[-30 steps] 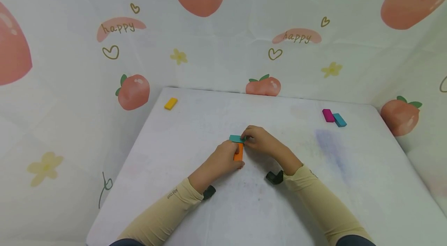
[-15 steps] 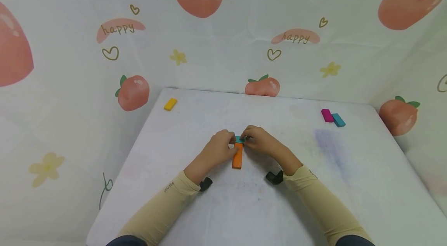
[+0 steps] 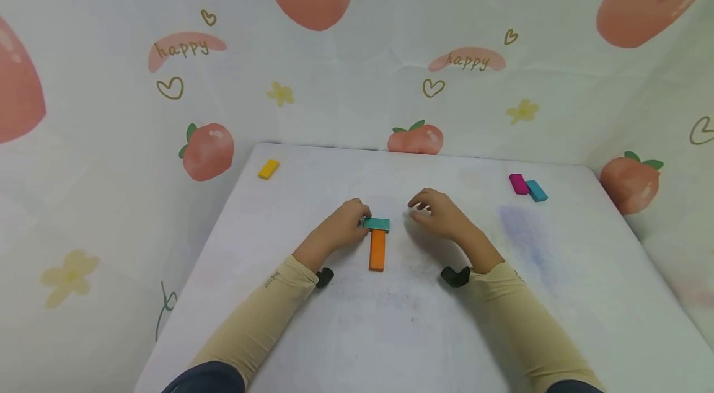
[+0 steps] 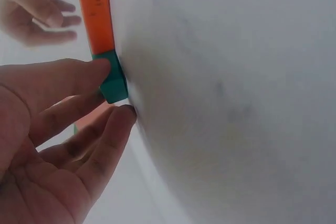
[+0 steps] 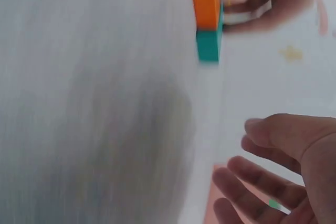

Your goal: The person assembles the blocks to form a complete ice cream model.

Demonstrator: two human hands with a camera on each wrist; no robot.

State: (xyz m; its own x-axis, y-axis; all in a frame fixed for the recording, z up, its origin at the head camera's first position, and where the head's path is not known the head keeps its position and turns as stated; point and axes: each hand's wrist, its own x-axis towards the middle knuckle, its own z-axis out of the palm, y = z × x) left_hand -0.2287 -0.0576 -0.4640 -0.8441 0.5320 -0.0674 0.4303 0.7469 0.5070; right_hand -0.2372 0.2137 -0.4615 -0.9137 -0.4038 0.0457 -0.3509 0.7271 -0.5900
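- Teal block (image 3: 378, 224): crosswise against orange block's (image 3: 377, 250) far end (T-shape).
- Left hand (image 3: 340, 227): left of orange block, pinching teal's end, presumably steadying.
- Right hand (image 3: 442, 214): right of orange block, loosely open, empty.

The left hand (image 3: 339, 227) is blocking the flat rectangular teal block (image 3: 379, 224) at its left end; free room is lying rightward.

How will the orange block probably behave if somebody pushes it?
The orange block looks stiff, given its straight edges. Lying flat on the table, it would probably slide rather than roll. Pushed forward, it may shove the teal block, which appears to touch its far end.
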